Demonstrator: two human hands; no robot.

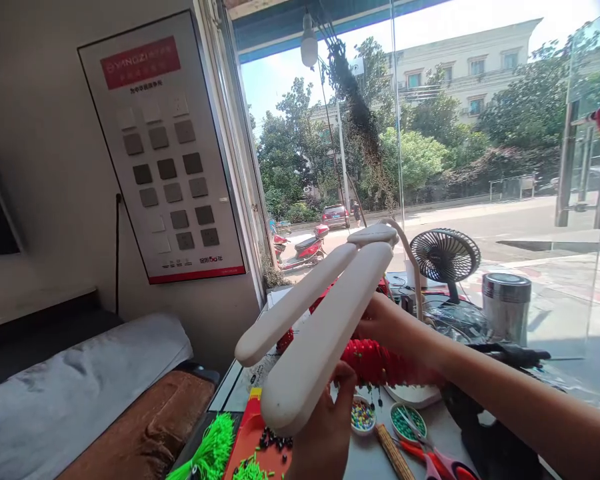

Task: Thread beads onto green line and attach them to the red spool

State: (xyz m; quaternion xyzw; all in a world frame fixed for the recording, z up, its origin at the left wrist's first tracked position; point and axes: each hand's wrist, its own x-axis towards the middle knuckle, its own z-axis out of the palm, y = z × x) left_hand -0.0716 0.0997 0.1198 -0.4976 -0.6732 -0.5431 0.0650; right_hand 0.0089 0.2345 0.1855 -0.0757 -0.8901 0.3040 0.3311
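White two-bar lamp [325, 320] held mid-air above counter [380, 460], centre of view, bars running from 1 o'clock down to 7 o'clock. Left hand [325, 433] at 6 o'clock, fingers wrapped round lower bar end. Right hand [385, 327] at 3 o'clock of lamp, behind bars; finger state cannot tell. Lamp looks light, rigid, smooth plastic; hinge at top likely weak point, so hold bars, not hinge. Bead dishes [363, 415], scissors [437, 460] below.

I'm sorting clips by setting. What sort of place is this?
Probably a street-front shop used as a bead-craft spot: a switch sample board hangs on the wall, a glass front faces the road, and bead dishes sit on the table.
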